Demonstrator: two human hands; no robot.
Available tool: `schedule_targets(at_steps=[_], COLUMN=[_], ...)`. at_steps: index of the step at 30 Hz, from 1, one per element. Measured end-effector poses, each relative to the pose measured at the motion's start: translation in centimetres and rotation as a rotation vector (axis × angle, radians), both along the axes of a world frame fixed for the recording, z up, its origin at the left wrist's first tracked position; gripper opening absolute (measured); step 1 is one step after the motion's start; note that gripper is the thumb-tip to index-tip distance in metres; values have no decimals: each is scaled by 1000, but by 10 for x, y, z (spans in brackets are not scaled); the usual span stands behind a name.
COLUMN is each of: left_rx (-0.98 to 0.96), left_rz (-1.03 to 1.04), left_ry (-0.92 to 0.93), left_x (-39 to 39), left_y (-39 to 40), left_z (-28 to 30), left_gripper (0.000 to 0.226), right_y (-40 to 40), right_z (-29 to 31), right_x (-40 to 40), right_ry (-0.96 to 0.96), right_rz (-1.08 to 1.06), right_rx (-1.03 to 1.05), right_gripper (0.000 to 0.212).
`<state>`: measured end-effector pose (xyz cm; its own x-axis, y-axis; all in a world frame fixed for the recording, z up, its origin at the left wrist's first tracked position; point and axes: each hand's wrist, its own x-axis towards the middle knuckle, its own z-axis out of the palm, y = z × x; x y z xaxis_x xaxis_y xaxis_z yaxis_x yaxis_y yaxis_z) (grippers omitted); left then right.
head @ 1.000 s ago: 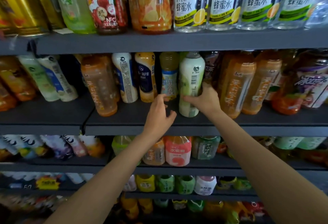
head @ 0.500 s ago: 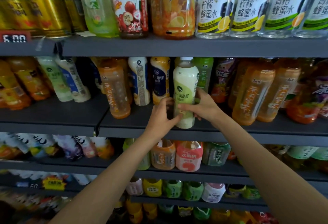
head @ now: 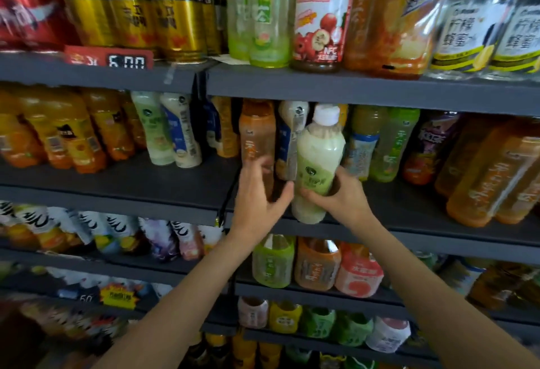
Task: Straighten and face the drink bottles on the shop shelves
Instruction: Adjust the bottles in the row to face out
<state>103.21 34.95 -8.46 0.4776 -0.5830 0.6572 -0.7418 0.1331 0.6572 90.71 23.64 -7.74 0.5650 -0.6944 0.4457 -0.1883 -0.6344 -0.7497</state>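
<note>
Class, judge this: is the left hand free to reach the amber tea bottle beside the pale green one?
Probably yes: the left hand is open right before the amber tea bottle, nothing between.

Red price tag point(head: 109, 59) reading 6.00 fixed on top shelf edge. Yellow starburst promo label point(head: 118, 297) on lower shelf edge, left; text blurred.

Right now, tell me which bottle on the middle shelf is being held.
The pale green bottle with the white cap: the right hand grips its lower half, pulled forward of the row; the left hand is beside it.
</note>
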Motion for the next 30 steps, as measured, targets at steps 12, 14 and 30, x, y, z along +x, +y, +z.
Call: schedule_targets(at_steps=[12,14,30], left_rx=[84,69,-1], left_rz=[-138,-109,-158], left_ry=[-28,-6,-125], left_x=[67,75,50], left_y=[58,64,29], left_z=[-9,-10,0], left_gripper=[69,72,62], right_y=[73,80,56], right_z=[12,13,13], right_x=[73,84,47], right_ry=[106,115,98], right_rz=[128,135,5], right_rx=[-314,-327,-348], right_gripper=[61,61,57])
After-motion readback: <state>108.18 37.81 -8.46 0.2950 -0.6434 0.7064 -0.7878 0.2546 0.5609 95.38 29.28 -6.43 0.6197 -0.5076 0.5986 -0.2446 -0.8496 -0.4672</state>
